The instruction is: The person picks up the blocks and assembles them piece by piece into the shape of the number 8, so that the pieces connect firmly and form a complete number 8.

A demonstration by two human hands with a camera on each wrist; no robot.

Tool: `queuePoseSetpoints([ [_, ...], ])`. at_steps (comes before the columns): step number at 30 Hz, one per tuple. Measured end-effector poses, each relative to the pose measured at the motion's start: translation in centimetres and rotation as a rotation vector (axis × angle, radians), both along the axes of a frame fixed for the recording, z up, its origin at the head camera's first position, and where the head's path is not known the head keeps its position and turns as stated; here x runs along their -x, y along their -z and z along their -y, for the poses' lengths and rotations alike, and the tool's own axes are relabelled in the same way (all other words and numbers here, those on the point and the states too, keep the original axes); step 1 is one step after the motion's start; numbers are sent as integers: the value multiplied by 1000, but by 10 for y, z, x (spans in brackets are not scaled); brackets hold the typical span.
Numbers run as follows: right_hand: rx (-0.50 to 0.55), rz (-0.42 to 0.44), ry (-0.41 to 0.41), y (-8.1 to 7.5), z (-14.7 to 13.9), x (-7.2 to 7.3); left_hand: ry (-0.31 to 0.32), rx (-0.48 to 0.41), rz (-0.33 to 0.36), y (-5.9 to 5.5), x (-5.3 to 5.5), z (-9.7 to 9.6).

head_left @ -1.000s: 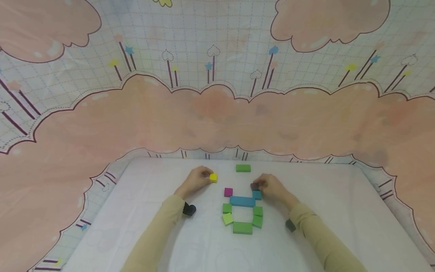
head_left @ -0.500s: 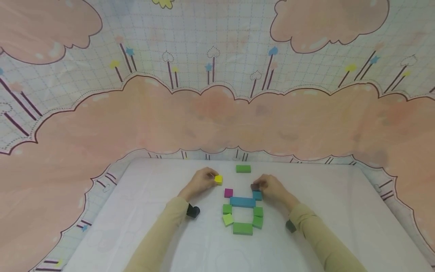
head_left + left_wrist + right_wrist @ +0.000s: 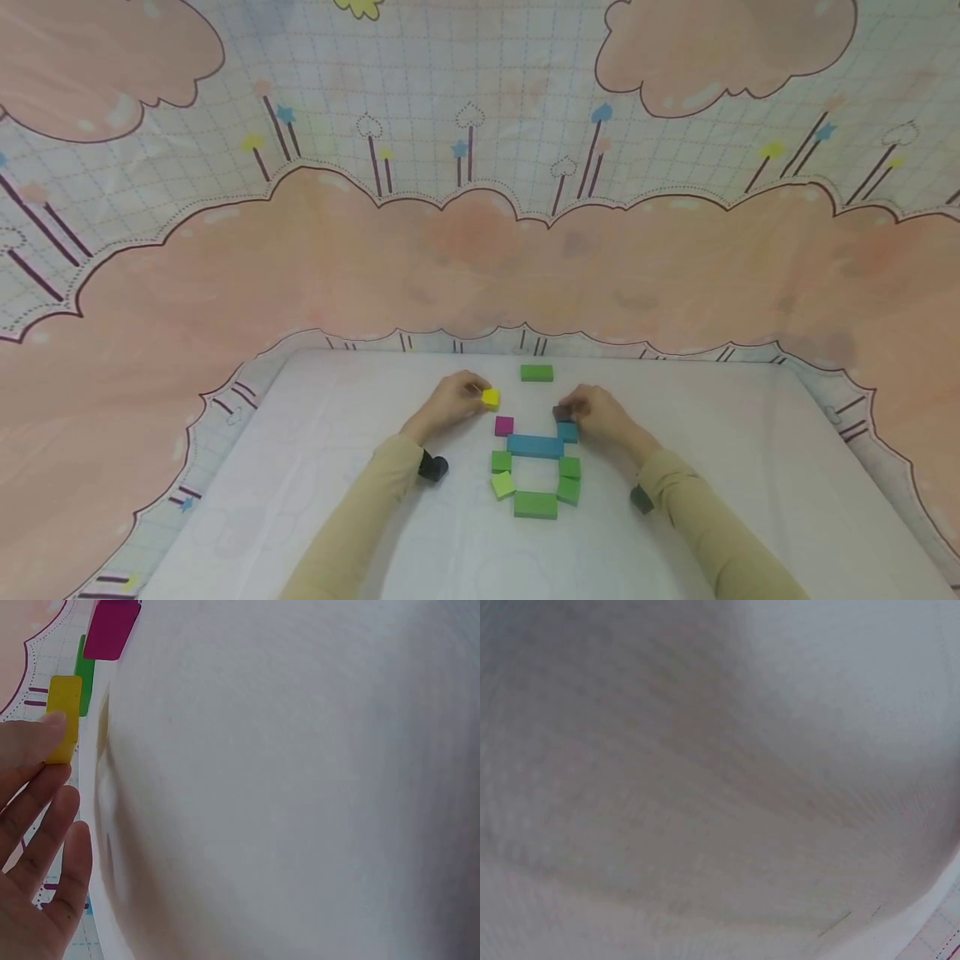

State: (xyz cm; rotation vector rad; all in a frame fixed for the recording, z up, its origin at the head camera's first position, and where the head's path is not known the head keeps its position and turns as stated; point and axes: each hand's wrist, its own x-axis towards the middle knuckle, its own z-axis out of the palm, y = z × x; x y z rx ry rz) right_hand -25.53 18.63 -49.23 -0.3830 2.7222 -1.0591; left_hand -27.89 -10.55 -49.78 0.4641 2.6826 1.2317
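My left hand (image 3: 452,403) pinches a yellow block (image 3: 491,399) between thumb and fingertips, just beyond and left of a magenta block (image 3: 504,426). In the left wrist view the thumb lies across the yellow block (image 3: 64,694), while the other fingers spread below. My right hand (image 3: 598,411) holds a small dark brown block (image 3: 561,413), partly hidden by the fingers, at the far side of a small blue block (image 3: 567,432). Whether those two touch is unclear. A long blue block (image 3: 536,447) lies between the magenta and small blue blocks. The right wrist view shows neither hand nor block.
Several green blocks, including a long one (image 3: 536,505) at the near side and a lime one (image 3: 502,485), form a ring with the long blue block. Another green block (image 3: 537,373) lies near the far edge of the white table (image 3: 750,467). A patterned cloth (image 3: 480,250) hangs behind.
My left hand has moved right and slightly nearer with the yellow block, closer to the magenta one. The right hand and its dark block have stayed put.
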Motion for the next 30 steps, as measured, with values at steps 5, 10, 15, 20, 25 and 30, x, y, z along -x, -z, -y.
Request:
queuePoseSetpoints([
  [5,2,2,2,-1,-1,0,21,4,-16,0,0,-4],
  [10,-4,-17,-13,0,-1,-1,34,5,-29,1,0,-7],
  [15,6,-12,-10,0,-1,-1,39,15,-12,2,1,-10],
  [20,1,-13,-8,0,-1,0,52,31,2,3,2,-13],
  [25,-8,-21,-11,0,-1,0,63,32,2,5,4,-17],
  [30,-13,-10,-1,0,0,0,81,36,10,3,4,-19],
])
